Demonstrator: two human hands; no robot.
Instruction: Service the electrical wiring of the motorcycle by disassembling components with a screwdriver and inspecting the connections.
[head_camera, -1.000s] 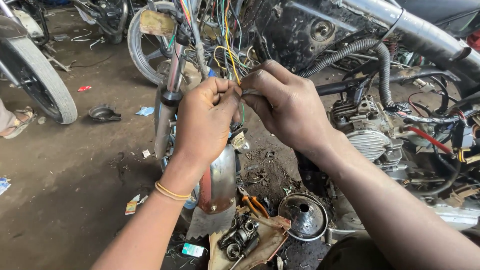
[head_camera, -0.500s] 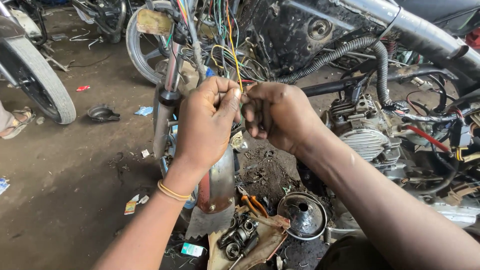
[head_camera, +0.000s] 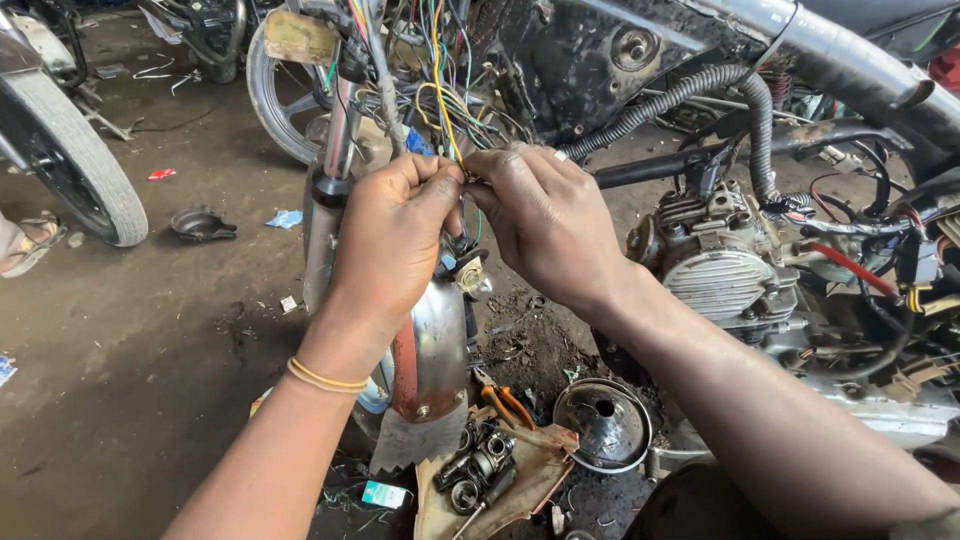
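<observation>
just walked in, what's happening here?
A person is working on a stripped motorcycle's wiring. Both hands, left and right, meet at a yellow wire from the loose bundle by the fork, fingertips pinching its end. The engine sits to the right; a headlight shell and small parts lie on the ground.

Bare dirt floor (head_camera: 150, 330), brown, damp-looking, darker oily patch under motorcycle. Black round dish-shaped part (head_camera: 200, 224) lies at left, near upright tyre (head_camera: 75, 150) standing on floor. Small red scrap (head_camera: 161, 174) further back; blue scrap (head_camera: 286, 218) just right of dish. White bits of litter (head_camera: 288, 303) mid-floor. Near bottom centre: torn cardboard piece (head_camera: 520, 470) on floor, carrying dark metal parts (head_camera: 480, 462). Beside it, shiny domed metal reflector (head_camera: 603, 424) and orange-handled pliers (head_camera: 510, 403). Small teal-and-white box (head_camera: 384, 494) at cardboard's left edge.
</observation>
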